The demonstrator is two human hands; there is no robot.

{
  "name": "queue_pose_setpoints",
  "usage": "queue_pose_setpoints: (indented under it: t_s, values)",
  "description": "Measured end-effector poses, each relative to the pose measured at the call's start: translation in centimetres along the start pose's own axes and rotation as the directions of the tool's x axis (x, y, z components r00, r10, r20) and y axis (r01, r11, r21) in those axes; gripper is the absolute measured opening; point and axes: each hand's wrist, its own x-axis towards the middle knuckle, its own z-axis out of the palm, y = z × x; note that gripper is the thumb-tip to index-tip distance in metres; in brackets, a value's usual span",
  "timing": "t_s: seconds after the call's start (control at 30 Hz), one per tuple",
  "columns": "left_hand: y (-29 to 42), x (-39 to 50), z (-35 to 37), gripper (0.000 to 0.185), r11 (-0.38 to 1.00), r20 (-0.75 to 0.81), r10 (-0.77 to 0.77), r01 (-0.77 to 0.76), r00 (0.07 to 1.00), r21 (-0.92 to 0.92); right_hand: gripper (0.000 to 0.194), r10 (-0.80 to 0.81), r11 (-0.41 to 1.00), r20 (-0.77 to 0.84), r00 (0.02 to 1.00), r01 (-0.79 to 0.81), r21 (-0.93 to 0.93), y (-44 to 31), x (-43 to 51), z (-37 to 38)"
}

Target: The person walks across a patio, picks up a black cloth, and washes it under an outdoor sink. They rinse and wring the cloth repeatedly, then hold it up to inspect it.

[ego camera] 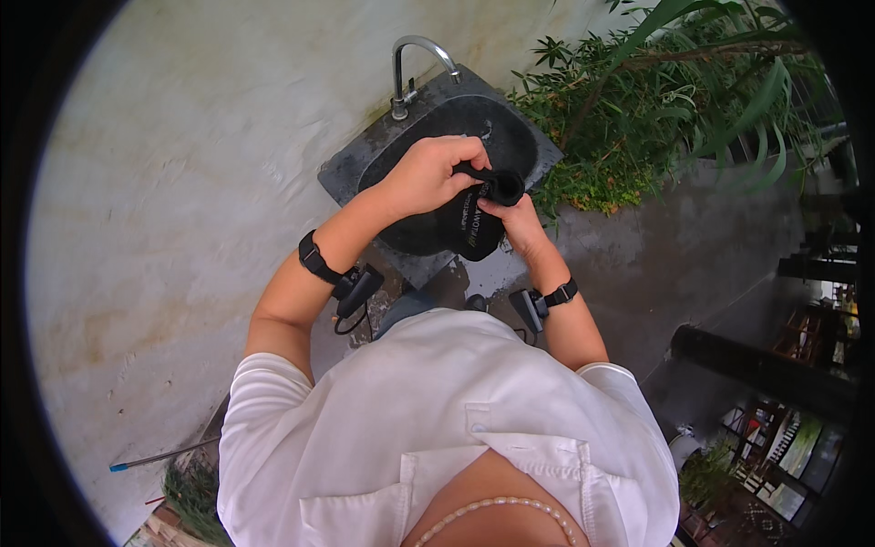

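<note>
A black cloth item bearing light writing [482, 229] is held up in front of me, over the near right part of a dark stone sink [437, 116]. Its upper edge is curled into a loop. My left hand [437, 171] pinches this edge from the left between thumb and fingers. On the other side, my right hand [513, 219] grips the cloth just below the loop, its thumb on the front; its other fingers are mostly hidden behind. A chrome gooseneck faucet [403, 75] stands at the sink's back left corner.
A pale stained wall [171, 171] runs along the left and behind the sink. Leafy green plants [615, 116] crowd the right side of the sink. The grey floor [615, 253] looks wet. A dark beam or post [759, 366] lies to the right, and a blue-tipped pole [164, 455] at lower left.
</note>
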Motion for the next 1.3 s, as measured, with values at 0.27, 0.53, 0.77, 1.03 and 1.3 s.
queue_pose_setpoints:
  t_s: [0.27, 0.53, 0.77, 1.03, 1.3]
  values:
    - [0.3, -5.0, 3.5, 0.020, 0.889, 0.140, 0.394, -0.415, 0.909, 0.195, 0.015, -0.015, 0.965, 0.037, 0.999, 0.005, 0.264, 0.2, 0.5, -1.0]
    - [-3.7, -3.5, 0.8, 0.039, 0.954, -0.331, -0.299, 0.291, 0.895, -0.076, 0.021, 0.182, 0.976, 0.271, 0.945, -0.208, 0.071, -1.1, -0.7, -0.9]
    - [-5.4, -5.6, 4.7, 0.062, 0.989, 0.008, -0.150, 0.150, 0.989, 0.013, 0.020, 0.259, 0.963, 0.289, 0.922, -0.270, -0.001, -0.9, -0.7, -0.4]
    - [-7.3, -6.0, 8.3, 0.062, 0.713, 0.424, -0.295, 0.492, 0.856, -0.499, 0.015, 0.355, 0.898, 0.318, 0.879, -0.227, -0.376, -1.6, -0.1, -0.5]
    - [-8.0, -7.2, 10.8, 0.040, 0.707, 0.217, -0.452, 0.496, 0.865, -0.503, 0.015, 0.348, 0.785, 0.286, 0.893, -0.110, -0.610, -0.5, 0.3, -0.2]
